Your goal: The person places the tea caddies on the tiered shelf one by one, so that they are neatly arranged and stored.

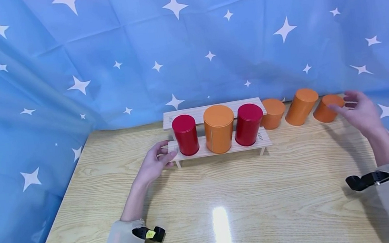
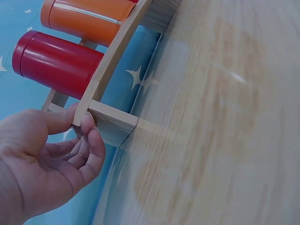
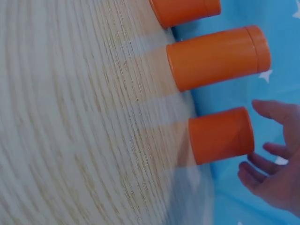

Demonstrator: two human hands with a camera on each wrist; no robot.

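My left hand (image 1: 154, 163) pinches the left front end of a two-step wooden rack (image 1: 203, 146), thumb on top and fingertips below in the left wrist view. On its lower step stand a red canister (image 1: 186, 136), a larger orange canister (image 1: 219, 132) and a second red canister (image 1: 249, 127). To the right of the rack my right hand (image 1: 361, 111) is held beside the top of a short orange canister (image 1: 328, 110). Its thumb and fingers are spread, apart from one another, with nothing between them in the right wrist view (image 3: 276, 164).
Between the rack and that canister stand another short orange canister (image 1: 273, 115) and a taller orange canister (image 1: 301, 107), all along the back edge. The wooden table (image 1: 261, 194) stretches in front. A blue curtain (image 1: 189, 49) with white stars hangs behind and at the left.
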